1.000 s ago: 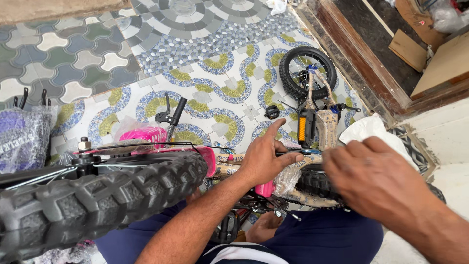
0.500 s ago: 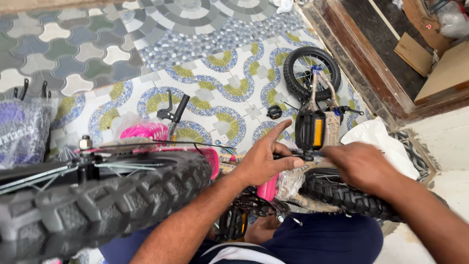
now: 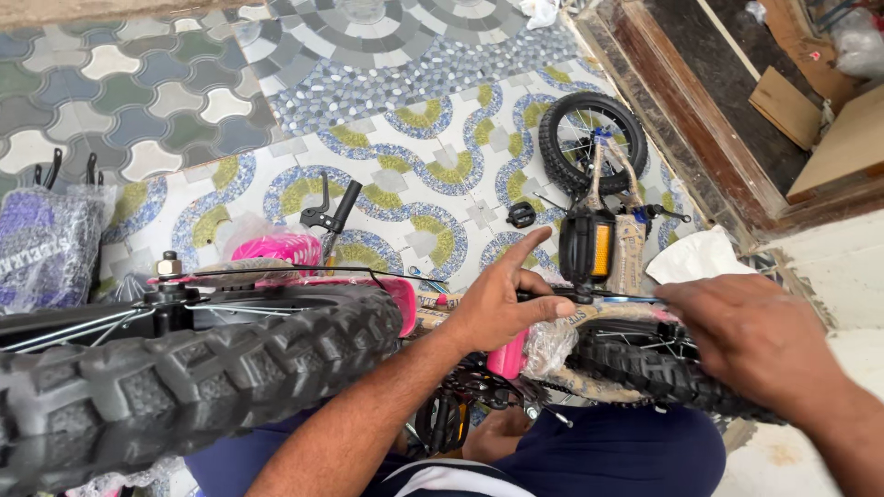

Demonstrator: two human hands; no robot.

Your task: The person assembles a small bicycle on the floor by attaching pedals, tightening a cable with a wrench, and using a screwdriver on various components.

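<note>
Nearest the camera, a knobby black tyre (image 3: 184, 387) fills the lower left, with the pink bike frame (image 3: 396, 304) just behind it. The left hand (image 3: 502, 299) rests on the frame at the crank, its grip spread, forefinger stretched up and right toward the black pedal (image 3: 587, 247) with its orange reflector. The pedal stands upright just beyond that fingertip, its long axis running away from the person, its spindle pointing down to the crank. The right hand (image 3: 746, 336) lies flat over a second tyre (image 3: 645, 373) to the pedal's right, fingers loosely curled and holding nothing that shows. The left hand is the nearer to the pedal. Farther off on the patterned tile floor (image 3: 276, 101) lie a brake lever (image 3: 327, 210), a small wheel (image 3: 592, 140) and a wooden doorstep (image 3: 700, 110)
</note>
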